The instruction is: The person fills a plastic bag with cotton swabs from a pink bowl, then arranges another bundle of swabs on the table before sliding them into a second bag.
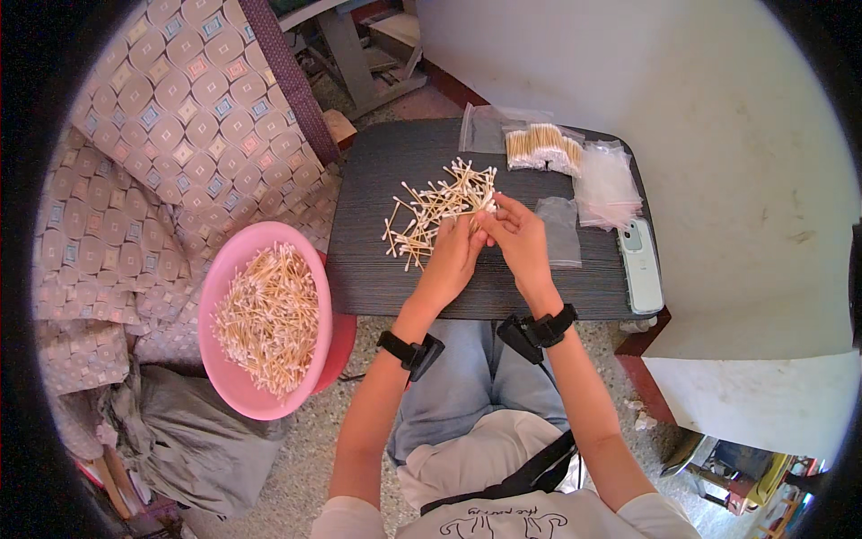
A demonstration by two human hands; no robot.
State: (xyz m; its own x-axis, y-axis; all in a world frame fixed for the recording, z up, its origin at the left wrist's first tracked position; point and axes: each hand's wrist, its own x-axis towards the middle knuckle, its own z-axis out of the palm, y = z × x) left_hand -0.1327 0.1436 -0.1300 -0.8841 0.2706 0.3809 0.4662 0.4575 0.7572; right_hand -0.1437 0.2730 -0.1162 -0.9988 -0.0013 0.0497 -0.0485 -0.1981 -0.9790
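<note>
The bare left hand (456,253) and bare right hand (521,235) close narrowly around a bunch of white-tipped, wooden-stemmed cotton swabs (488,207). Beyond the grip, rightward, a clear plastic bag of swabs (542,148) looks done; the loose tabletop pile (440,196) ahead and the pink plastic bowlful (247,404) leftward seemingly remain. Upside-down black script marks the white shirt (593,516).

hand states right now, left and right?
Left hand: closed, apparently on a bunch of cotton swabs.
Right hand: fingers curled against the same bunch; whether it grips any cannot be told.
</note>
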